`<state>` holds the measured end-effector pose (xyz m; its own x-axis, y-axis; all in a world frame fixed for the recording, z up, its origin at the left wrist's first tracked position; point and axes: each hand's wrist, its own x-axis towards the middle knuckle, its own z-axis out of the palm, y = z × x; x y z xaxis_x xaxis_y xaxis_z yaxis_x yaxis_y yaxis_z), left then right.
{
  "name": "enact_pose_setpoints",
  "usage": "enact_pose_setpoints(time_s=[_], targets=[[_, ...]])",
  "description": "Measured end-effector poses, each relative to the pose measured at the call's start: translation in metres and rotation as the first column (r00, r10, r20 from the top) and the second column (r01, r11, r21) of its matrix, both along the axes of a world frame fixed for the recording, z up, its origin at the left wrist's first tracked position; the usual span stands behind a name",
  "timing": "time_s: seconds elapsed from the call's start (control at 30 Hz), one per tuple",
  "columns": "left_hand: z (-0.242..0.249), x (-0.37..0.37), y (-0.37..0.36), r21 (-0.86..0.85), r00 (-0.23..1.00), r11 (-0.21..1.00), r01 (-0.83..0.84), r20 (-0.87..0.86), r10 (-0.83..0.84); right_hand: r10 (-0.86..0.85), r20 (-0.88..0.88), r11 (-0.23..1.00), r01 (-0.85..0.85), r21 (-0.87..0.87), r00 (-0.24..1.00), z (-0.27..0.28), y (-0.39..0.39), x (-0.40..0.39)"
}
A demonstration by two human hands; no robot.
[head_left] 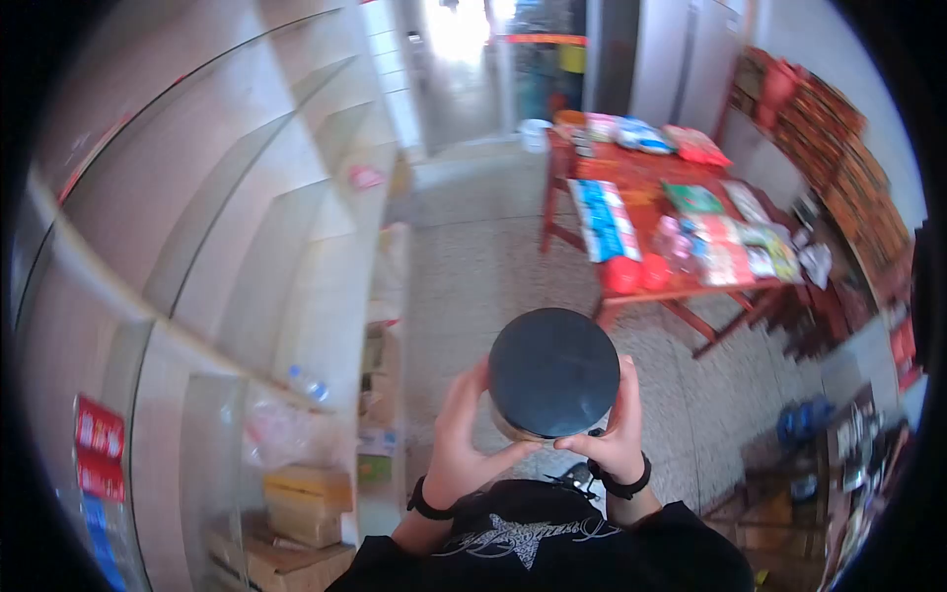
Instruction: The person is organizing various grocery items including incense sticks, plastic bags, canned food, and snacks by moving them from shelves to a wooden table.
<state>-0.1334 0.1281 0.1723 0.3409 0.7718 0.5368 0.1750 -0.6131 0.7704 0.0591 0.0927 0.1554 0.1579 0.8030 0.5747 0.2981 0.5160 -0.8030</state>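
A round jar with a wide black lid point(554, 370) is held up in front of my chest, seen from almost straight above. My left hand point(470, 434) wraps its left side, the thumb reaching in below the lid. On the other side my right hand point(616, 429) grips it, and the two thumbs nearly meet at the near edge. Only a thin pale strip of the jar's body shows under the lid; its contents are hidden. Both wrists wear dark bands.
Tall shelves point(247, 237) line the left, with a small bottle point(308, 383) and boxes point(308, 503) low down. Ahead to the right, a red wooden table point(641, 178) bears several packets and bottles. Cluttered stands fill the right edge. A bright doorway point(456, 59) lies beyond the tiled floor.
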Motion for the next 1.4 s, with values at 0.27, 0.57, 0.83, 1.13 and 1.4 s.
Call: enact_pose_setpoints(time_s=[0.27, 0.57, 0.83, 1.13, 1.4], targets=[[-0.006, 0.199, 0.000, -0.057, 0.925, 0.923, 0.380, 0.002, -0.380, -0.385, 0.038, 0.922, 0.386, -0.034, 0.922, -0.001, -0.073, 0.173], [-0.014, 0.346, -0.013, -0.095, 0.664, 0.670, 0.736, -0.094, -0.742, -0.683, -0.048, 0.719, 0.660, -0.217, 0.728, -0.030, -0.156, 0.261], [-0.021, 0.446, -0.010, -0.171, 0.544, 0.537, 0.826, -0.008, -0.839, -0.813, 0.017, 0.559, 0.788, -0.256, 0.582, -0.036, -0.155, 0.325], [-0.012, 0.579, 0.045, -0.076, 0.447, 0.446, 0.892, 0.003, -0.894, -0.873, -0.107, 0.487, 0.855, -0.179, 0.475, -0.020, -0.105, 0.440], [-0.020, 0.697, 0.071, -0.069, 0.364, 0.370, 0.926, -0.086, -0.927, -0.903, -0.230, 0.413, 0.879, -0.239, 0.362, -0.032, -0.080, 0.531]])
